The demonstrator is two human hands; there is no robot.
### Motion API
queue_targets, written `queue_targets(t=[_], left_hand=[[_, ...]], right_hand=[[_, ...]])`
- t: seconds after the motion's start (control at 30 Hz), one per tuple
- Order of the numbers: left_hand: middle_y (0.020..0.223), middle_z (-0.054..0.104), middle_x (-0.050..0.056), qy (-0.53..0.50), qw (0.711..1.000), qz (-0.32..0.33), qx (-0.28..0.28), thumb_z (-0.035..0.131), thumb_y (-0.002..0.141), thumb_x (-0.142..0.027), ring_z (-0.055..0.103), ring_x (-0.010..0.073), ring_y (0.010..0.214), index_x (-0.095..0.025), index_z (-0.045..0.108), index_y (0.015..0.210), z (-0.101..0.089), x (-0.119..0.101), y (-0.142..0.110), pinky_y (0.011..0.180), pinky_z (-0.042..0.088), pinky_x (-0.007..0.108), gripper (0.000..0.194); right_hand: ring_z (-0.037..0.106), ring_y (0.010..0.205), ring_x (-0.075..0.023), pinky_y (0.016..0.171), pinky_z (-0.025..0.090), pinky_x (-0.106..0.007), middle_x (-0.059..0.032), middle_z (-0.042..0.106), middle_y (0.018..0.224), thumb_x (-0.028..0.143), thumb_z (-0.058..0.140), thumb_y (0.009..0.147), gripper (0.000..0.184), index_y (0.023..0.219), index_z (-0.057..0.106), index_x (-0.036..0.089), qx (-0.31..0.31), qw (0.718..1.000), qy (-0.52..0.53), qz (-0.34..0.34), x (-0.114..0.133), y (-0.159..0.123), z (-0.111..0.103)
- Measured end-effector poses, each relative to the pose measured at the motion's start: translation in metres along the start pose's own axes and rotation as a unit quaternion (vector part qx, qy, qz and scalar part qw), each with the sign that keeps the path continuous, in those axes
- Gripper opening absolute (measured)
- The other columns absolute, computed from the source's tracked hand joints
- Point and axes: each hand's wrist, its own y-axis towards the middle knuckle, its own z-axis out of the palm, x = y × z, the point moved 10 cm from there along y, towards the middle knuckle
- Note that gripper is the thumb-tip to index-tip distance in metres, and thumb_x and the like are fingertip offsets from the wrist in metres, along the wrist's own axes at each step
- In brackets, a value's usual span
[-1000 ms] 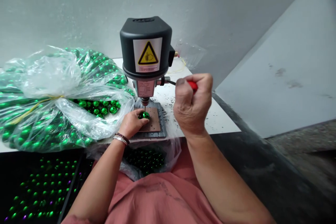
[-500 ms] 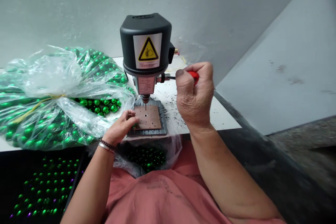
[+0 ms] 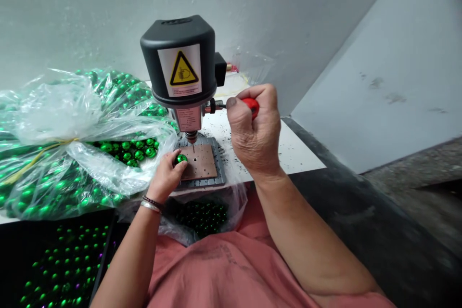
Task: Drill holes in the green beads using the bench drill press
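Observation:
My left hand (image 3: 165, 176) rests at the left edge of a brown perforated plate (image 3: 199, 161), its fingertips pinching a shiny green ball (image 3: 181, 158). The ball sits just left of the drill bit (image 3: 192, 148) and below its tip. The bit hangs from a black bench drill head (image 3: 178, 60) with a yellow warning label. My right hand (image 3: 254, 131) is closed around the red handle (image 3: 250, 107) of the drill's side lever, well above the plate. The fist hides most of that handle.
A tied plastic bag of green balls (image 3: 72, 154) lies left of the drill. Another bag of them (image 3: 202, 216) hangs below the white table's front edge (image 3: 281, 173). Black dust is scattered on the table. A dark tray of green balls (image 3: 61, 264) sits lower left.
The ball under the bit has gone from the plate, showing a hole. My left hand moved back, then returned with a green ball. My right hand rose with the lever handle.

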Motion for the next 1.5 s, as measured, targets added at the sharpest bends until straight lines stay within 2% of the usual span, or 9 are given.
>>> queue_targets(t=[0.13,0.33,0.53,0.63,0.8,0.93,1.17,1.33,1.5], left_hand=[[0.111,0.059,0.012,0.099,0.991,0.087,-0.027,0.053,0.079,-0.027,0.052,0.0235,0.109,-0.015,0.058,0.107,0.009,-0.015,0.000,0.098,0.039,0.039,0.031],[0.104,0.063,0.010,0.136,0.985,0.108,-0.023,0.057,0.079,-0.034,0.054,0.0236,0.101,-0.016,0.057,0.110,0.021,-0.007,0.003,0.092,0.041,0.038,0.036],[0.102,0.065,0.008,0.138,0.974,0.175,-0.027,0.045,0.086,-0.029,0.053,0.0213,0.096,-0.017,0.054,0.119,0.025,-0.015,-0.008,0.095,0.038,0.039,0.036],[0.100,0.065,0.010,0.121,0.980,0.153,-0.036,0.045,0.086,-0.029,0.053,0.0229,0.099,-0.015,0.055,0.117,0.021,-0.012,-0.010,0.094,0.039,0.040,0.036],[0.097,0.065,0.006,0.021,0.997,0.051,-0.055,0.057,0.078,-0.033,0.059,0.0194,0.089,-0.017,0.059,0.103,0.011,-0.001,0.001,0.084,0.046,0.034,0.030],[0.097,0.065,0.005,0.018,0.997,0.022,-0.069,0.062,0.073,-0.031,0.059,0.0188,0.089,-0.017,0.060,0.100,0.011,-0.002,0.008,0.085,0.045,0.034,0.031],[0.098,0.066,0.006,0.060,0.998,0.011,-0.036,0.065,0.070,-0.034,0.058,0.0211,0.093,-0.019,0.064,0.108,0.015,-0.001,0.011,0.088,0.044,0.038,0.041],[0.096,0.067,0.006,0.063,0.996,0.066,-0.018,0.069,0.066,-0.030,0.057,0.0209,0.094,-0.018,0.068,0.100,0.021,-0.013,0.014,0.089,0.043,0.037,0.036],[0.083,0.068,0.003,0.049,0.994,0.094,0.020,0.068,0.067,-0.027,0.058,0.0174,0.082,-0.018,0.069,0.089,0.031,-0.020,0.017,0.080,0.045,0.032,0.024]], right_hand=[[0.040,0.056,-0.0027,0.052,0.039,-0.018,0.0049,0.043,0.069,0.038,0.048,0.080,0.018,0.078,0.043,0.020,0.008,1.000,0.003,0.001,-0.001,-0.001,0.000],[0.039,0.055,-0.0023,0.054,0.038,-0.018,0.0056,0.043,0.067,0.040,0.046,0.082,0.020,0.079,0.044,0.020,0.023,0.999,-0.018,-0.015,0.003,0.006,0.003],[0.033,0.051,-0.0015,0.050,0.035,-0.016,0.0070,0.036,0.060,0.040,0.047,0.083,0.023,0.075,0.041,0.020,0.019,0.999,0.013,-0.038,0.008,0.016,0.004],[0.032,0.050,-0.0011,0.049,0.035,-0.014,0.0074,0.035,0.060,0.039,0.048,0.082,0.021,0.075,0.041,0.019,0.018,0.999,0.017,-0.031,0.007,0.016,0.005],[0.033,0.050,-0.0010,0.049,0.035,-0.015,0.0074,0.036,0.060,0.038,0.049,0.082,0.022,0.076,0.040,0.020,0.023,0.999,0.019,-0.029,0.006,0.016,0.005],[0.033,0.051,-0.0009,0.052,0.037,-0.015,0.0073,0.037,0.060,0.036,0.049,0.082,0.019,0.077,0.041,0.020,0.030,0.999,0.014,-0.028,0.006,0.016,0.005],[0.035,0.052,-0.0012,0.054,0.038,-0.017,0.0070,0.039,0.062,0.038,0.048,0.083,0.019,0.078,0.041,0.020,0.034,0.999,0.013,-0.038,0.007,0.015,0.005],[0.034,0.051,-0.0009,0.053,0.037,-0.016,0.0073,0.039,0.061,0.035,0.048,0.083,0.018,0.077,0.041,0.020,0.036,0.998,0.017,-0.038,0.007,0.016,0.005],[0.034,0.052,-0.0006,0.054,0.036,-0.016,0.0075,0.038,0.060,0.035,0.049,0.082,0.018,0.076,0.043,0.019,0.049,0.998,0.015,-0.038,0.009,0.018,0.006]])
